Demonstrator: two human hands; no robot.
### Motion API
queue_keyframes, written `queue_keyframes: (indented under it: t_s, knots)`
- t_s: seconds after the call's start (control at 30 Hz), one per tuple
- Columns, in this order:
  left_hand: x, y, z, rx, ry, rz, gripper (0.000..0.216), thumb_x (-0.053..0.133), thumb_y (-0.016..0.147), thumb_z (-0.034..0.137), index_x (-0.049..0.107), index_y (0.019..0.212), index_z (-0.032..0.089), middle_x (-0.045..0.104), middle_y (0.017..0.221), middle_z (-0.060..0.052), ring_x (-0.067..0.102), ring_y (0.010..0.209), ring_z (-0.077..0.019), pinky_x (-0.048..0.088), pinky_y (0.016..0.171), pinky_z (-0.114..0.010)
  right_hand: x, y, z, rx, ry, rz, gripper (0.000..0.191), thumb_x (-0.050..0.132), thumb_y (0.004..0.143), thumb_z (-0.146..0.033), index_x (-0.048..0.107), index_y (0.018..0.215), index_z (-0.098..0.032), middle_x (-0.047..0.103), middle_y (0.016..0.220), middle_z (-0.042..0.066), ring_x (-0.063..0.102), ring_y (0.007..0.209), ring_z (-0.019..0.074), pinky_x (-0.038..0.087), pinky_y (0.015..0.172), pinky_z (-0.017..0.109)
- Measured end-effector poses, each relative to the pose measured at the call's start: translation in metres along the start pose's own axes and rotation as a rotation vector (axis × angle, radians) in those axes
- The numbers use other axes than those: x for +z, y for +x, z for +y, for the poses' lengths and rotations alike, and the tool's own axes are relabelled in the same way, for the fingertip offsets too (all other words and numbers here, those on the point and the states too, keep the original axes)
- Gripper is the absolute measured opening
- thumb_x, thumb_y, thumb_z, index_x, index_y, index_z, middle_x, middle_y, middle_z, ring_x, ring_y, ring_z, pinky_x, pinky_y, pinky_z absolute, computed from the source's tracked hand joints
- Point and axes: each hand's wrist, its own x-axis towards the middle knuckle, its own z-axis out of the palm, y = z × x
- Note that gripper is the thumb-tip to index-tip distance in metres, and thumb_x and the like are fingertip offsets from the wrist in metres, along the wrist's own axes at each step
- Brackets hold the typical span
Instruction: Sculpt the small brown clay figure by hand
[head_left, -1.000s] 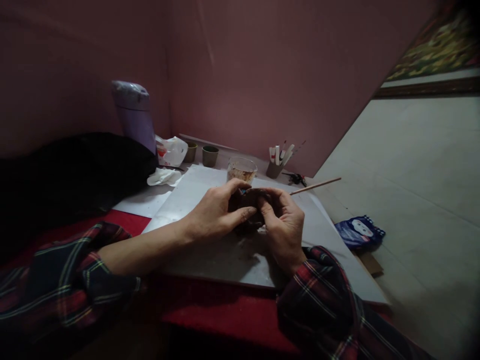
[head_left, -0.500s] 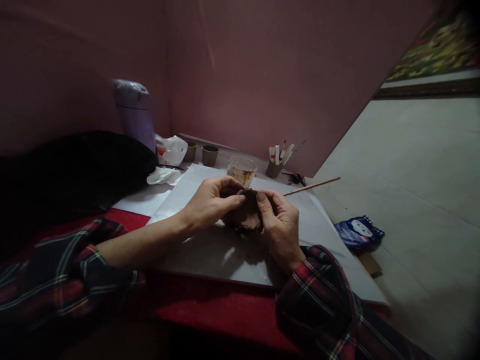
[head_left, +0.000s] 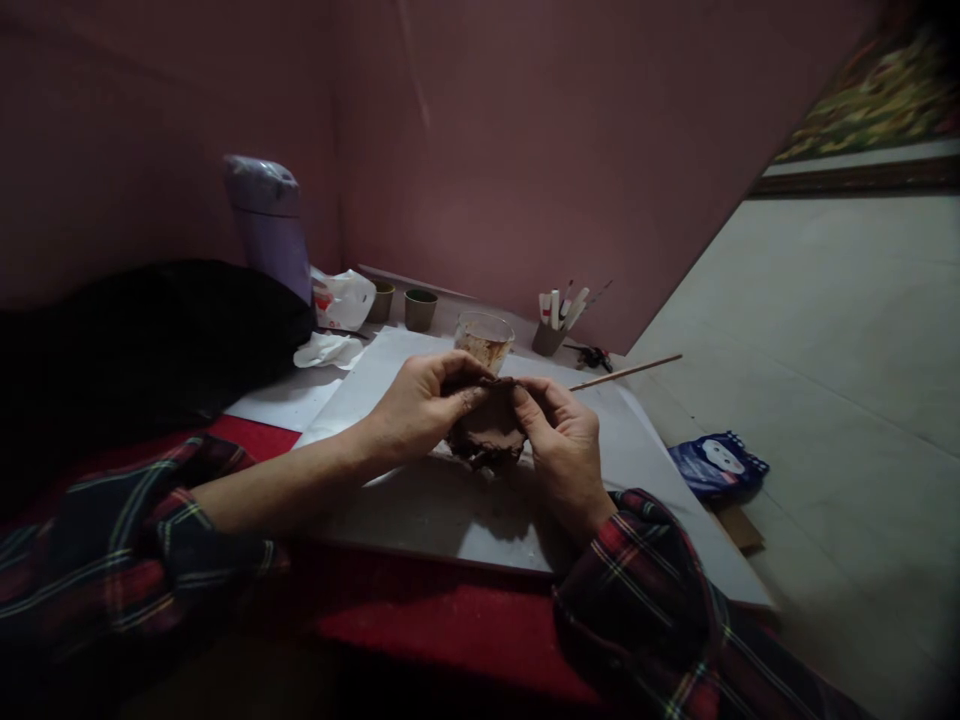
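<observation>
Clay: we held a brown clay slab [head_left: 491, 432] upright betw. both hands, just above the grey board [head_left: 420, 510], prob. so its face stayed toward us.
L grip: our left hand [head_left: 420, 405] was closed on the slab's top-left edge, thumb & fingers pinching.
R grip: our right hand [head_left: 566, 450] pinched the top-right edge, closed on clay too.
Nearby: glass of murky water [head_left: 484, 340] sat just behind, w/in reach; wooden stick [head_left: 626, 371] lay to the right, off the work spot.
</observation>
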Motion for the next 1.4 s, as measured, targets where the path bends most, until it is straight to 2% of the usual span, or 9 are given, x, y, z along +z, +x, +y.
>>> queue_keyframes:
  t_s: [0.23, 0.33, 0.47, 0.57, 0.7, 0.8, 0.93, 1.1, 1.4]
  knots:
    - [0.000, -0.001, 0.002, -0.012, -0.074, -0.009, 0.016, 0.071, 0.075, 0.021, 0.069, 0.086, 0.011, 0.070, 0.081, -0.003, 0.063, 0.075, -0.0126, 0.051, 0.073, -0.024, -0.001, 0.001, 0.000, 0.040, 0.079, 0.015, 0.019, 0.071, 0.078, -0.036, 0.071, 0.088, -0.019, 0.071, 0.086, 0.001, 0.063, 0.079, 0.0137, 0.053, 0.074, 0.027]
    - [0.001, -0.003, 0.006, -0.073, -0.165, -0.102, 0.033, 0.076, 0.071, 0.027, 0.068, 0.099, 0.012, 0.072, 0.095, -0.008, 0.067, 0.085, -0.0173, 0.054, 0.076, -0.027, -0.002, 0.001, 0.000, 0.053, 0.095, 0.080, 0.021, 0.072, 0.077, -0.036, 0.071, 0.089, -0.019, 0.071, 0.087, 0.002, 0.064, 0.081, 0.0146, 0.052, 0.075, 0.029]
    - [0.001, -0.004, 0.003, -0.007, -0.075, -0.203, 0.069, 0.085, 0.052, 0.012, 0.061, 0.117, 0.014, 0.068, 0.115, -0.011, 0.065, 0.104, -0.0248, 0.054, 0.085, -0.032, -0.003, 0.003, 0.001, 0.080, 0.123, 0.103, 0.023, 0.072, 0.076, -0.037, 0.070, 0.089, -0.018, 0.071, 0.086, 0.002, 0.064, 0.078, 0.0149, 0.053, 0.074, 0.030]
    - [0.000, -0.005, 0.000, 0.076, 0.078, -0.159, 0.055, 0.081, 0.062, 0.018, 0.062, 0.113, 0.013, 0.070, 0.109, -0.011, 0.067, 0.099, -0.0240, 0.054, 0.086, -0.033, -0.003, 0.002, 0.001, 0.058, 0.072, 0.065, 0.021, 0.071, 0.078, -0.036, 0.070, 0.088, -0.017, 0.070, 0.085, 0.002, 0.064, 0.078, 0.0146, 0.053, 0.073, 0.029]
    - [0.000, -0.004, -0.001, 0.077, 0.091, -0.073, 0.028, 0.073, 0.074, 0.025, 0.065, 0.097, 0.012, 0.072, 0.086, -0.006, 0.068, 0.077, -0.0170, 0.056, 0.071, -0.027, 0.000, -0.002, -0.001, -0.001, 0.046, 0.006, 0.018, 0.067, 0.083, -0.036, 0.069, 0.089, -0.019, 0.070, 0.084, 0.001, 0.064, 0.076, 0.0133, 0.053, 0.069, 0.026]
    - [0.000, -0.003, 0.000, 0.113, 0.130, 0.009, 0.020, 0.073, 0.074, 0.024, 0.065, 0.089, 0.013, 0.070, 0.078, -0.003, 0.065, 0.068, -0.0130, 0.053, 0.062, -0.022, 0.002, -0.006, -0.004, -0.062, 0.061, -0.074, 0.018, 0.068, 0.083, -0.035, 0.067, 0.095, -0.022, 0.071, 0.092, 0.000, 0.066, 0.084, 0.0136, 0.054, 0.077, 0.026]
    - [-0.001, -0.002, 0.000, 0.159, 0.149, 0.059, 0.015, 0.074, 0.072, 0.019, 0.065, 0.082, 0.014, 0.067, 0.074, -0.001, 0.061, 0.065, -0.0109, 0.049, 0.057, -0.020, 0.005, -0.008, -0.005, -0.070, 0.108, -0.148, 0.034, 0.079, 0.073, -0.032, 0.062, 0.101, -0.024, 0.071, 0.099, 0.001, 0.068, 0.094, 0.0158, 0.055, 0.087, 0.029]
    - [0.000, -0.001, 0.001, 0.170, 0.125, 0.091, 0.013, 0.073, 0.071, 0.018, 0.064, 0.079, 0.014, 0.063, 0.069, 0.001, 0.057, 0.061, -0.0097, 0.046, 0.054, -0.020, 0.005, -0.008, -0.002, -0.083, 0.109, -0.201, 0.050, 0.084, 0.065, -0.036, 0.058, 0.106, -0.026, 0.071, 0.099, 0.001, 0.069, 0.093, 0.0180, 0.057, 0.083, 0.031]
    - [0.004, -0.006, 0.003, 0.075, 0.090, 0.095, 0.011, 0.071, 0.069, 0.017, 0.061, 0.070, 0.015, 0.057, 0.058, 0.003, 0.052, 0.052, -0.0086, 0.044, 0.049, -0.021, 0.007, -0.014, -0.003, -0.124, -0.111, -0.011, 0.011, 0.072, 0.078, -0.025, 0.067, 0.088, -0.024, 0.073, 0.079, -0.002, 0.068, 0.071, 0.0142, 0.057, 0.066, 0.028]
